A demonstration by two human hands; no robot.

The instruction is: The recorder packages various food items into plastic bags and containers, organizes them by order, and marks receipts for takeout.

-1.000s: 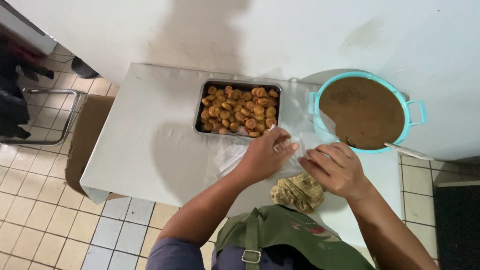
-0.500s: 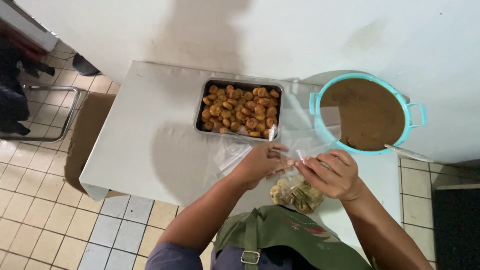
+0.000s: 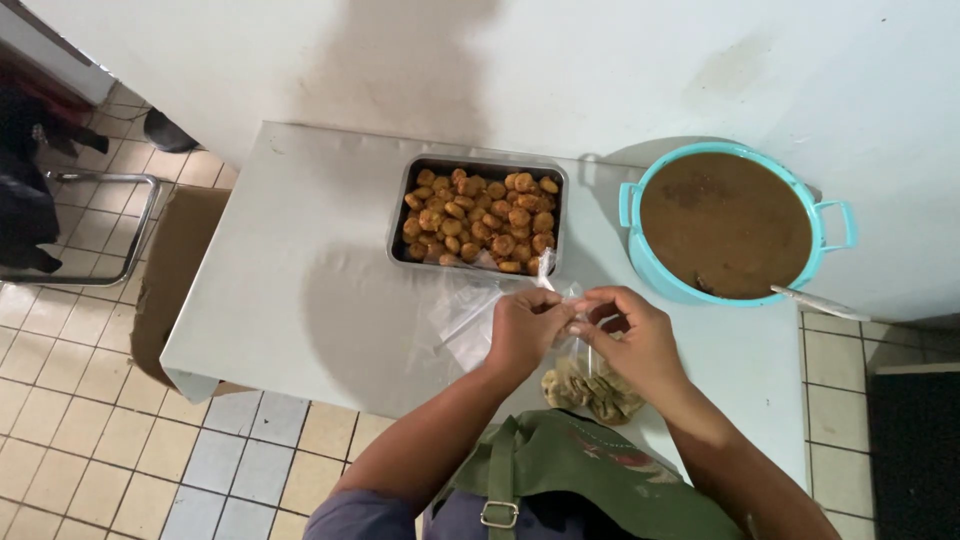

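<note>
Right now both hands pinch the top of a clear plastic bag (image 3: pixel 590 375) of yellowish pieces: left hand (image 3: pixel 527 330) and right hand (image 3: pixel 630 340) meet fingertip to fingertip above it. Likely light, thin and slippery, it is best gripped at the gathered neck between the 2 hands, just short of the metal tray (image 3: pixel 478 215).

Head view, looking down. Both hands meet at the centre: the left hand (image 3: pixel 525 330) and right hand (image 3: pixel 630 340) pinch the top of a clear plastic bag (image 3: pixel 590 375) holding pale snack pieces, each grip closed on the film. At 12 o'clock from the hands, a metal tray (image 3: pixel 398 215) of golden fried pieces; at 2 o'clock, a turquoise pot (image 3: pixel 632 205) of brown sauce. All rest on the white counter (image 3: pixel 290 260); loose plastic bags (image 3: pixel 460 310) lie at 9 o'clock.
</note>
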